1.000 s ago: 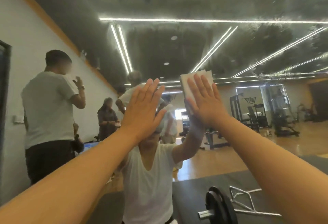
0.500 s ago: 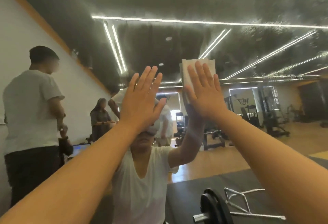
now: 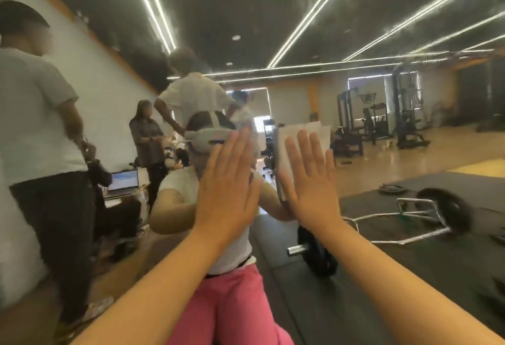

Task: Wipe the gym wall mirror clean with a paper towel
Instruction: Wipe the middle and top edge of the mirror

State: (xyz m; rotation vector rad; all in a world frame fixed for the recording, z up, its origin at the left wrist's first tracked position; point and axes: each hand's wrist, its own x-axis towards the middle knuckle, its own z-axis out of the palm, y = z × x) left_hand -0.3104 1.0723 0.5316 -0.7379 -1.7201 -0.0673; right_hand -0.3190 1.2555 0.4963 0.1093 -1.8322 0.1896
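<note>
The gym wall mirror (image 3: 382,30) fills the whole view and reflects the room and me. My right hand (image 3: 311,178) lies flat with straight fingers on a folded white paper towel (image 3: 303,137) and presses it against the glass at about head height. The towel's top edge shows above my fingertips. My left hand (image 3: 229,186) is flat on the bare glass just left of it, fingers straight and together, holding nothing. Both forearms reach up from the bottom of the view.
In the reflection a barbell frame with black plates (image 3: 410,213) lies on dark floor mats to the right. Weight machines (image 3: 382,117) stand at the far back. Several people (image 3: 41,139) stand at the left near an open laptop (image 3: 123,180).
Both hands have slid down the glass, with the towel under my right hand. My view has tipped down, so the floor and my pink trousers now show in the reflection.
</note>
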